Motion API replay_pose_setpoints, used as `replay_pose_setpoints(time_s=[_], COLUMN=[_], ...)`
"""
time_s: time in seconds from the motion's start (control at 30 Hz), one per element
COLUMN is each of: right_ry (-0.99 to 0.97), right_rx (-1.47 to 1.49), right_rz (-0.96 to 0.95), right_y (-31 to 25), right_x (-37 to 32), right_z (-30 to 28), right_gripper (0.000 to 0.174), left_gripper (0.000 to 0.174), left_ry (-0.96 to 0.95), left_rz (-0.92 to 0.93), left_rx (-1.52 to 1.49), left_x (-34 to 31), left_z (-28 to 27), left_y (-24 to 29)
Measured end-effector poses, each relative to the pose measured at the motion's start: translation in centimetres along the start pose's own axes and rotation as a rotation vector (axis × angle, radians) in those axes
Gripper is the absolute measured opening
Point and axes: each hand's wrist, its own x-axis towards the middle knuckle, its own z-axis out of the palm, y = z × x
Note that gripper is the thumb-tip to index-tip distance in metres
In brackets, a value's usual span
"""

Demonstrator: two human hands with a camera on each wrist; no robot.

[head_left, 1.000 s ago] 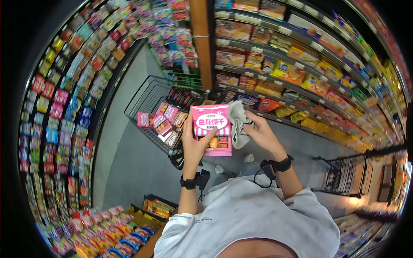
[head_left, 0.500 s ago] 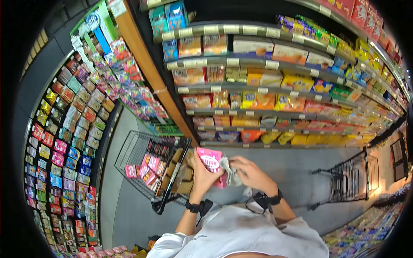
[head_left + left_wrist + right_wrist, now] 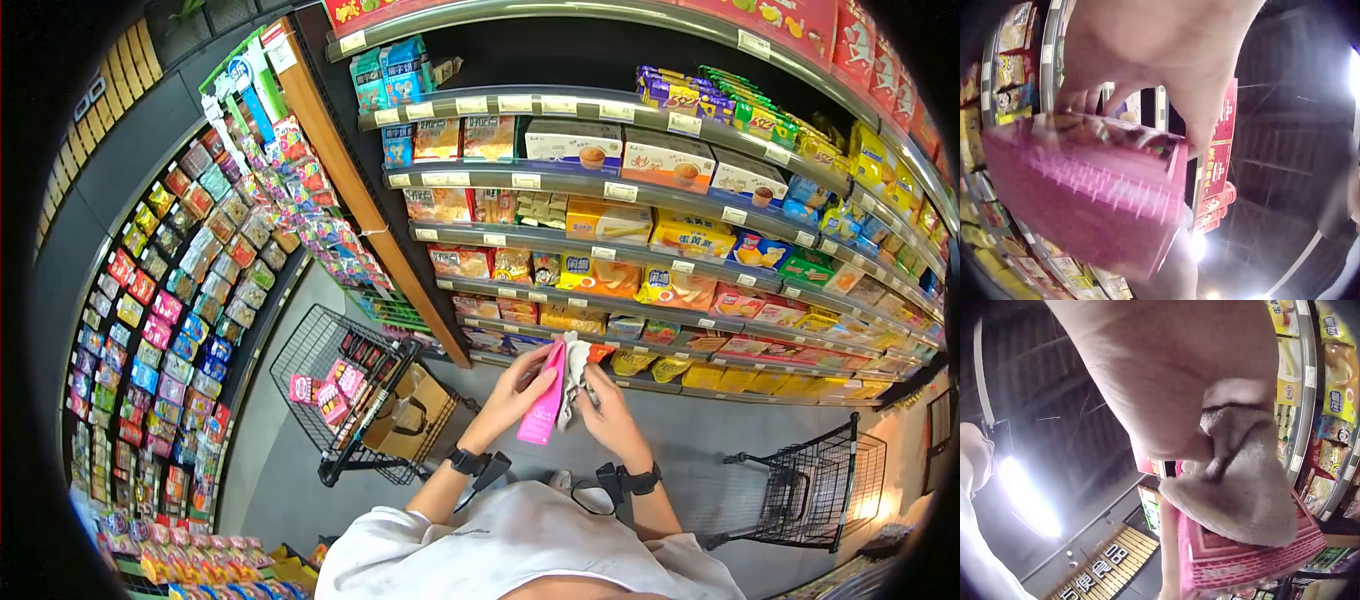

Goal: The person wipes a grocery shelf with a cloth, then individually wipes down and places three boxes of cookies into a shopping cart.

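Between the hands in the head view is a pink box [image 3: 541,408], turned with a narrow side toward the camera. The left hand [image 3: 513,397] grips it, thumb on one side and fingers on the other; the left wrist view shows the same box [image 3: 1085,194] under the left hand [image 3: 1154,56]. A grey-white cloth [image 3: 573,383] lies against the box's other face, pinched by the right hand [image 3: 607,415]. In the right wrist view the cloth [image 3: 1241,481] bunches below the right hand [image 3: 1172,381], over the pink box [image 3: 1254,556].
At left stands a cart [image 3: 300,350] holding pink packs [image 3: 333,400] and a cardboard box [image 3: 410,412]. Stocked snack shelves [image 3: 600,185] rise ahead, with a wooden post [image 3: 345,190] at their left end. Another cart [image 3: 815,485] stands at right.
The box has turned from showing its printed front to showing a narrow side, both hands still on box and cloth. The head view has tilted up toward the shelves.
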Motion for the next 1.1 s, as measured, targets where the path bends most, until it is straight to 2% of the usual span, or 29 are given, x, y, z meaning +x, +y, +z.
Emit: replay_pose_setpoints(time_s=[0.07,0.1,0.13,0.2,0.23,0.27,0.4,0.47,0.53,0.63,0.67,0.7,0.8,0.83,0.93,1.1], right_ry=[-0.039,-0.027,-0.016,-0.010,0.023,0.058,0.090,0.110,-0.095,-0.237,-0.323,-0.418,-0.413,-0.374,-0.414,-0.600], right_rx=[0.007,-0.019,-0.043,-0.046,-0.041,-0.041,-0.006,-0.009,0.203,0.321,0.382,0.390,0.335,0.250,0.256,0.121], right_rz=[0.055,0.017,-0.015,0.050,0.035,0.020,0.132,0.119,0.294,0.249,0.221,0.116,0.122,0.044,0.038,0.007], right_y=[1.2,1.6,1.9,1.7,1.9,2.2,4.6,6.1,6.4,5.4,5.3,5.2,3.4,2.2,1.9,-0.3], right_x=[-0.2,-0.5,-0.8,-1.0,-0.9,-0.8,-0.6,-0.6,0.0,0.9,1.3,1.9,3.0,3.6,5.0,5.6], right_z=[-0.6,-0.7,-0.6,-0.8,-0.8,-0.9,-0.6,-0.7,-1.0,-0.1,0.4,0.8,3.0,3.5,5.4,10.9], right_gripper=[0.041,0.043,0.045,0.048,0.046,0.044,0.042,0.038,0.034,0.030,0.031,0.032,0.031,0.029,0.030,0.030], left_gripper=[0.064,0.076,0.076,0.080,0.075,0.068,0.064,0.063,0.054,0.038,0.034,0.033,0.031,0.031,0.028,0.026], left_ry=[-0.045,-0.053,-0.049,-0.048,-0.018,0.024,-0.131,-0.012,0.095,0.399,0.497,0.531,0.573,0.560,0.595,0.837], left_rz=[0.031,0.056,0.027,0.110,0.209,0.199,-0.089,-0.003,-0.009,0.046,0.052,0.062,0.098,0.116,0.147,0.213], left_rx=[0.173,0.231,0.230,0.348,0.514,0.565,0.385,0.360,0.120,-0.139,-0.115,-0.064,0.014,0.044,0.023,0.120], left_x=[0.3,0.1,0.1,0.4,0.6,0.3,-0.4,-1.1,-2.0,-2.8,-3.1,-3.3,-4.2,-4.6,-6.1,-10.1], left_z=[1.2,2.0,2.4,2.6,2.3,2.7,1.4,0.3,-1.4,-2.8,-2.8,-3.4,-5.1,-5.5,-6.7,-11.9], left_y=[-0.1,0.0,-0.3,-0.8,-1.0,-0.3,0.5,0.0,0.0,1.2,2.2,2.5,2.4,2.3,2.6,3.2])
